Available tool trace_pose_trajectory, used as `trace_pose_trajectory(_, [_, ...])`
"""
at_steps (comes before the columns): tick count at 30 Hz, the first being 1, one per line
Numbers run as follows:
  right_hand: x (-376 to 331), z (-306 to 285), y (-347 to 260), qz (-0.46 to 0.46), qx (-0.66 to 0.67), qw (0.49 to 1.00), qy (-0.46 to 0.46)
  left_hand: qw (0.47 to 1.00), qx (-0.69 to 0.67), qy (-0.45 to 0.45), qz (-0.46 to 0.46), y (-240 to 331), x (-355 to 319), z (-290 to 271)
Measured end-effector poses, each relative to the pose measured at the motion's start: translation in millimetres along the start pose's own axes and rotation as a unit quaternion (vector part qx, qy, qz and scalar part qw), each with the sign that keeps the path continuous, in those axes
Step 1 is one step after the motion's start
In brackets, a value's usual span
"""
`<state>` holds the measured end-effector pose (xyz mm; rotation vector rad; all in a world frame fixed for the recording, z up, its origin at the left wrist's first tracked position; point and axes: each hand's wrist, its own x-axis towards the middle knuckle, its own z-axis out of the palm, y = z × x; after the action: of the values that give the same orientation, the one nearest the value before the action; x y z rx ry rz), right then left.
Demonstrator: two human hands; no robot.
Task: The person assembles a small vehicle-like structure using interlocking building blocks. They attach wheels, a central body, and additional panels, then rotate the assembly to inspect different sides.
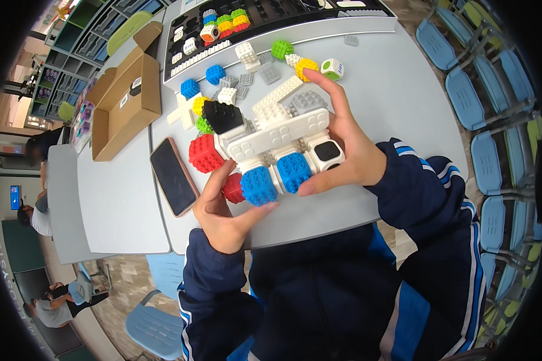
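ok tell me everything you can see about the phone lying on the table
The phone is a slim dark slab with rounded corners and a pinkish-orange rim, probably a case. It lies flat, screen up and dark, tilted diagonally on the grey table near its seam. Nothing rests on it; the left hand is close beside its lower right edge.

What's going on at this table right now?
A person in a dark blue jacket holds a model of building blocks with both hands over a grey table. The left hand grips a blue block at the model's lower end; the right hand wraps its right side. Loose blocks lie behind it, a phone lies to the left, beside an open cardboard box.
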<state>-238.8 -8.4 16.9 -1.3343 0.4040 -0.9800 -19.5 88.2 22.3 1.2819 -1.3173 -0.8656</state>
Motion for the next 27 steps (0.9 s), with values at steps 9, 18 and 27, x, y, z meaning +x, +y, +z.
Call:
trace_pose_trajectory(9, [-10, 2, -19, -0.065, -0.03, 0.997, -0.019, 0.994, -0.079, -0.049, 0.052, -34, 3, -21])
trace_pose_trajectory(18, [-12, -2, -9, -0.133, -0.107, 0.984, -0.044, 0.989, -0.039, -0.142, 0.026, -3, 25, -10])
trace_pose_trajectory(27, [-13, 0, -15, -0.092, -0.096, 0.99, -0.038, 0.992, -0.037, -0.115, -0.034, -11, 18, -11])
